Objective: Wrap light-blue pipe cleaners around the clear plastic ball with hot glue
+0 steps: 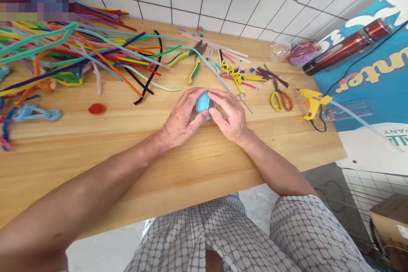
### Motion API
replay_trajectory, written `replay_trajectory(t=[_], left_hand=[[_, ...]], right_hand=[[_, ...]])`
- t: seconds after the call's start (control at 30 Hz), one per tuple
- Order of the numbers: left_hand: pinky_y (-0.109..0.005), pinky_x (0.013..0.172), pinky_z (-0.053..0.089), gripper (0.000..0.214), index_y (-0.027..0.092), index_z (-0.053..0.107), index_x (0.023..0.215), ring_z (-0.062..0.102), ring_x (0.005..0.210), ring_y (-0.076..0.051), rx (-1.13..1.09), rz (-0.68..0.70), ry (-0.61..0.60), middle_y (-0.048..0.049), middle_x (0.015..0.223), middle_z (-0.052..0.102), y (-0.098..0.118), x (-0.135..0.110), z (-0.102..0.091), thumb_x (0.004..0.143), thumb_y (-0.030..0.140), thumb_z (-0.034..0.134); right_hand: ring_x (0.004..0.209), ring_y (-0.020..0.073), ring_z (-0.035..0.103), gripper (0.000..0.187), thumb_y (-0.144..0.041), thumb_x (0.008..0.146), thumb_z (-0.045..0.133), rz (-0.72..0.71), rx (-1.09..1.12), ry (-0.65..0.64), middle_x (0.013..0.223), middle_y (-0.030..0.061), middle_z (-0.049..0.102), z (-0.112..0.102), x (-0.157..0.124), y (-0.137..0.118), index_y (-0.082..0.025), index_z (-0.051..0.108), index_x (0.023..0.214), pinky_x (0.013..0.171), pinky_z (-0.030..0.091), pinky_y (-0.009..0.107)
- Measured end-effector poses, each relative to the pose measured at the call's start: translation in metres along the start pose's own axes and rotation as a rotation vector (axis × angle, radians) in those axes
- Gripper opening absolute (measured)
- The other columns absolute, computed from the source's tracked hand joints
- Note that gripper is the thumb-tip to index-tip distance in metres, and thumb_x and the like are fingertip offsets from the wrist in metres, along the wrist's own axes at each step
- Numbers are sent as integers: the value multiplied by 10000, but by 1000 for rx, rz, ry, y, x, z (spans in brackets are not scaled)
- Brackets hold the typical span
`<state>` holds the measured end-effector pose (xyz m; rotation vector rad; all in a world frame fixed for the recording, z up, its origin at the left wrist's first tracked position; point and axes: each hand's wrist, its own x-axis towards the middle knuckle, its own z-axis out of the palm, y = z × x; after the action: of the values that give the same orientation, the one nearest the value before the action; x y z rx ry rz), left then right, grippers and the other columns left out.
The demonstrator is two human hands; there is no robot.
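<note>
Checked cloth (172,238) sits close; left hand (181,120) and right hand (232,117) hold a blue roll (202,103).
Both pinch it from the sides, over the worktop (197,170). Holding it seems the step; the next move likely calls for a steady grip.

Light wooden table (204,165). On it: heap of coloured fuzzy stems (110,53) at left, 1 red round piece (97,109) nearby, 1 pair green-yellow pliers (199,48), 1 pair small scissors (246,104), 1 pair red-yellow-handled scissors (277,86), 1 yellow glue gun (314,100).
</note>
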<state>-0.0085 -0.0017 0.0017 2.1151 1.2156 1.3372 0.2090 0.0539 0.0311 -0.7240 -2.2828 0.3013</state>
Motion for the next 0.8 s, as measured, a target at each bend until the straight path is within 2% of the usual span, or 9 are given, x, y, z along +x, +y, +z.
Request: replay_trajectory(t=[0.3, 0.47, 0.6, 0.8], left_hand=[[-604, 1354, 438, 570, 233, 440, 1674, 553, 1574, -321, -12, -4, -22, -189, 1656, 588, 1, -1, -4, 1189, 526, 492], [-539, 1345, 452, 494, 221, 480, 1644, 547, 1571, -281, -60, 5, -16, -175, 1632, 598, 5, 0, -8, 1224, 465, 387], [-523, 1334, 461, 495, 232, 503, 1612, 560, 1550, -283, -81, -30, -16, -164, 1612, 607, 8, 1, -10, 1220, 504, 371], [-544, 1307, 483, 562, 238, 446, 1639, 576, 1516, -309, -60, -57, -50, -179, 1610, 593, 6, 0, -7, 1199, 580, 376]], right_hand=[[1422, 329, 718, 504, -353, 1095, 551, -77, 16, 41, 1541, 142, 743, 8, -4, 4, -251, 616, 1584, 1208, 602, 603], [1435, 328, 706, 514, -332, 1078, 573, -66, 28, 40, 1555, 136, 732, 9, -5, 1, -258, 606, 1586, 1224, 589, 596], [1423, 336, 710, 536, -329, 1066, 573, -75, 9, 33, 1552, 139, 731, 11, -5, -1, -262, 593, 1597, 1225, 586, 602], [1427, 357, 703, 537, -341, 1054, 573, -61, -6, 11, 1547, 147, 728, 14, -6, -3, -258, 612, 1583, 1238, 572, 627]])
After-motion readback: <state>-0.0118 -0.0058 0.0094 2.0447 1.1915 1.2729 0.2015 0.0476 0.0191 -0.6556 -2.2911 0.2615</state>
